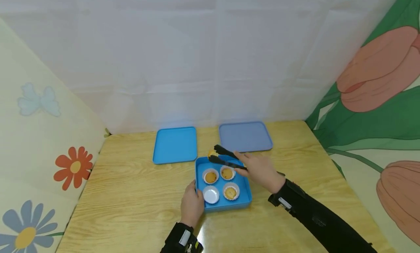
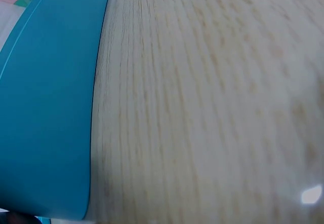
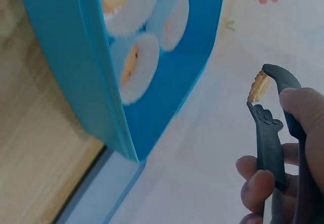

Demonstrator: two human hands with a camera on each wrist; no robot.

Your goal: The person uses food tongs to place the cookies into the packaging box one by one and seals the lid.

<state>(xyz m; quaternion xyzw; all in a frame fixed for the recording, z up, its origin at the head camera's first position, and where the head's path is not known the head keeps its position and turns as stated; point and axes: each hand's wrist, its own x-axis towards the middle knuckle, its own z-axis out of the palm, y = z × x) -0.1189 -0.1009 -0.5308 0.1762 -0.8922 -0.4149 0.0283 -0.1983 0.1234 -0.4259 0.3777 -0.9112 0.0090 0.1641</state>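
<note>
My right hand [image 1: 260,171] holds black tongs [image 1: 226,163], fingers on both arms. Between the tong tips is a yellowish cookie [image 3: 258,86], above the far edge of a deep blue box [image 1: 241,199]. Inside the box stand white paper cups; three hold round cookies, such as the near-right cookie [image 1: 230,193], and the near-left paper cup [image 1: 211,194] has nothing in it. My left hand [image 1: 191,205] grips the box's left wall. In the left wrist view the box's outer wall [image 2: 50,102] shows, but hardly any of the hand.
A flat bright blue tray [image 1: 175,145] lies at the back left of the wooden table [image 1: 141,202]. To its right lies a flat periwinkle tray [image 1: 245,136]. A white cloth [image 1: 147,63] hangs behind, with flower-printed panels at both sides.
</note>
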